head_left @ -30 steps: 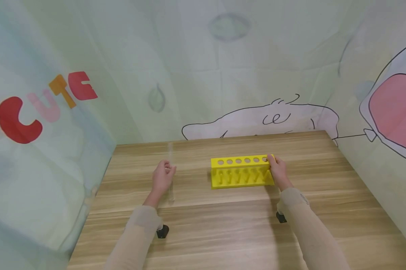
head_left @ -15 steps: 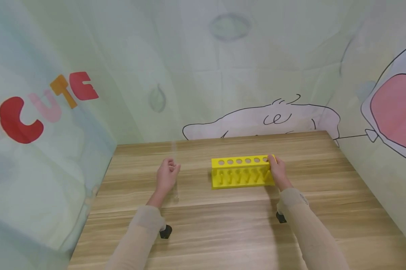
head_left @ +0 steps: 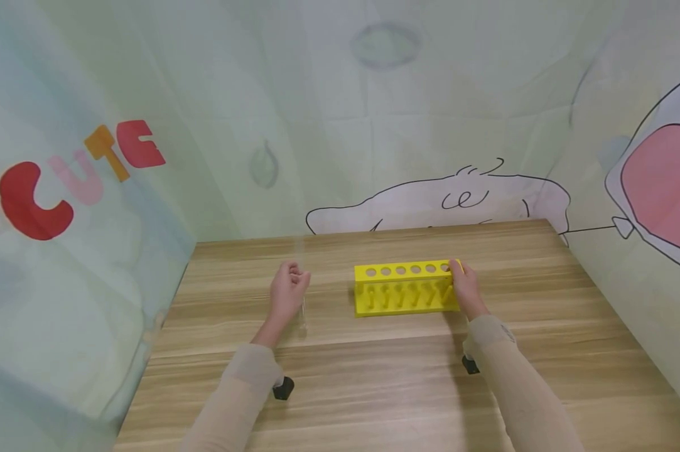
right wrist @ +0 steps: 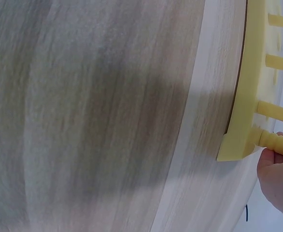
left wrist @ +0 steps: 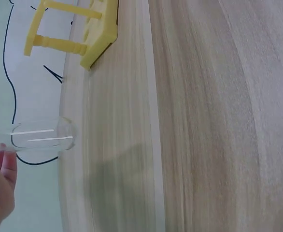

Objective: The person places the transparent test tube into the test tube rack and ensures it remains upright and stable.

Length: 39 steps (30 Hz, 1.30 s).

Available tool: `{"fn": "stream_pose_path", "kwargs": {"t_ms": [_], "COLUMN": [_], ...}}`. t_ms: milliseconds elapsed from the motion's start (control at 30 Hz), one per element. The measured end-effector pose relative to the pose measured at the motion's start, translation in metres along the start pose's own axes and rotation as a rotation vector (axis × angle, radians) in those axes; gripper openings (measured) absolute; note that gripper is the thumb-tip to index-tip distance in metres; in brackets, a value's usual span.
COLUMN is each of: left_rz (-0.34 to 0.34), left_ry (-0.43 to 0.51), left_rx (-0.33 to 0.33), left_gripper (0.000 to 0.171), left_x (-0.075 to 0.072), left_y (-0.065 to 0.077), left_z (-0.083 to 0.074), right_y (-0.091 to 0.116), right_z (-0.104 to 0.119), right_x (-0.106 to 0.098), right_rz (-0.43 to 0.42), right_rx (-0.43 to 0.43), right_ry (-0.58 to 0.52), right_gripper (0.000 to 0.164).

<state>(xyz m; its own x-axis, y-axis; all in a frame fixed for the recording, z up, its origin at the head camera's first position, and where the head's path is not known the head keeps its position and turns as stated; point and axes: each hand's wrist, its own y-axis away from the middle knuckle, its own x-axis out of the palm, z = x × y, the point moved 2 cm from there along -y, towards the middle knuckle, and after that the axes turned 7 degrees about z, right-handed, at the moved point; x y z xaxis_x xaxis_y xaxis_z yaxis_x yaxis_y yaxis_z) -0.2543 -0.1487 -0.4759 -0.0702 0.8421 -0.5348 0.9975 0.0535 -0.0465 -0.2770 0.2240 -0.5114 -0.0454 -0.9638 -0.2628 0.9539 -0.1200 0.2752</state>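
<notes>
My left hand pinches a clear glass test tube to the left of a yellow test tube rack. The tube stands about upright, and its rounded lower end shows above the table in the left wrist view. The fingers cover part of the tube, and its faint upper part rises above them in the head view. My right hand grips the rack at its right end, with fingers around the end post in the right wrist view. The rack has a row of round holes and several pegs below.
The rack sits on a wood-grain table. A printed cloth backdrop encloses the table at the back and both sides. A black wrist device hangs under the left sleeve, and another black device under the right.
The left hand has moved a little to the right with the test tube, toward the rack. The right hand and the rack have stayed in place.
</notes>
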Motion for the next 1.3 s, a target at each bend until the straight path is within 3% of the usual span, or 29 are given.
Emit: {"fn": "stream_pose_path", "kwargs": {"t_ms": [533, 767, 1300], "left_rz": [-0.039, -0.029, -0.036], "left_ry": [0.045, 0.084, 0.135], "left_rx": [0.074, 0.067, 0.098], "left_gripper": [0.033, 0.033, 0.035], "left_x": [0.008, 0.011, 0.015], "left_y": [0.0, -0.001, -0.001], "left_z": [-0.023, -0.03, -0.044], "right_y": [0.0, 0.001, 0.0], "right_z": [0.0, 0.0, 0.0], "right_x": [0.001, 0.001, 0.001], "right_rz": [-0.021, -0.008, -0.017], "right_rx": [-0.006, 0.001, -0.005], "right_ry": [0.008, 0.015, -0.004], "right_gripper": [0.047, 0.054, 0.046]}}
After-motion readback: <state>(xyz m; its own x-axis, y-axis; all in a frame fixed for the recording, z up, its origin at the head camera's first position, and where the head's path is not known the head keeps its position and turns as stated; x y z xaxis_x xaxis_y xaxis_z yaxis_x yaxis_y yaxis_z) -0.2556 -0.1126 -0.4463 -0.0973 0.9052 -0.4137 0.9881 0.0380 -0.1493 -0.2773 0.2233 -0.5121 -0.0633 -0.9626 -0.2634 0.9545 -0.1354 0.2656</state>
